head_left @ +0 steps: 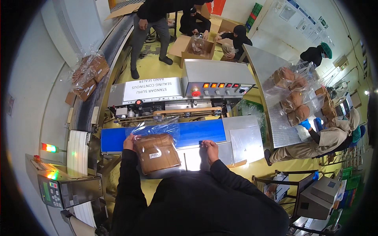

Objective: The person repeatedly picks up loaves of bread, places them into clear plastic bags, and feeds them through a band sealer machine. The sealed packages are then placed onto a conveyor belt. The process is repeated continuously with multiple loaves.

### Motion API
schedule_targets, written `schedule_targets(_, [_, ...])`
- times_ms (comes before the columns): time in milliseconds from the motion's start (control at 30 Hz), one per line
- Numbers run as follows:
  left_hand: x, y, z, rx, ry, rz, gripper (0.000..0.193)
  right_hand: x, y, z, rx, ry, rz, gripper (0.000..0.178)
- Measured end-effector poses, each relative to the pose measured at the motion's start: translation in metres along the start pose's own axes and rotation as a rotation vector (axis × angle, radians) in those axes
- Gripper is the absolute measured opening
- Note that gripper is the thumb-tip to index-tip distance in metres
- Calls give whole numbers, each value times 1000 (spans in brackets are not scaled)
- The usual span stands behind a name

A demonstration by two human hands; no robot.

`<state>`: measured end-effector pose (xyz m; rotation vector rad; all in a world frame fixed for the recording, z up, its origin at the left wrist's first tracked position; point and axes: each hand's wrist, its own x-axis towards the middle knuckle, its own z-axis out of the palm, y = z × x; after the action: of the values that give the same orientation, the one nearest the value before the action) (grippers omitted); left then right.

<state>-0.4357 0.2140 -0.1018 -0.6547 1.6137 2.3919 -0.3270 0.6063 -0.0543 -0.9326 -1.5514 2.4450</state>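
Note:
A clear plastic bag [157, 154] with a flat brown block inside and a small white label lies in front of me. It rests partly on the blue conveyor belt [202, 131] and partly on the metal ledge nearer to me. Its loose open-looking end spreads over the belt, toward the band sealer [214, 83]. My left hand [129, 142] is closed on the bag's upper left corner. To the right, apart from the bag, my right hand [210, 150] hovers at the belt's near edge with curled fingers; what they hold, if anything, does not show.
Several bagged brown blocks [88, 74] sit on a dark conveyor [114, 51] at left. More bags [295, 108] lie on a metal table [275, 94] at right, beside a blue-gloved worker [330, 137]. Other people surround an open carton [197, 53] beyond the sealer. A control box [67, 190] stands lower left.

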Motion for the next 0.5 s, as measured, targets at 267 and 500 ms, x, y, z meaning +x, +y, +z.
schedule_targets(267, [12, 23, -53, -168, -45, -204, 30, 3, 1, -7, -22, -4, -19, 12])
schedule_targets(500, [-16, 27, -106, -120, -23, -122, 22, 1, 9, 16, -119, -117, 50, 13])
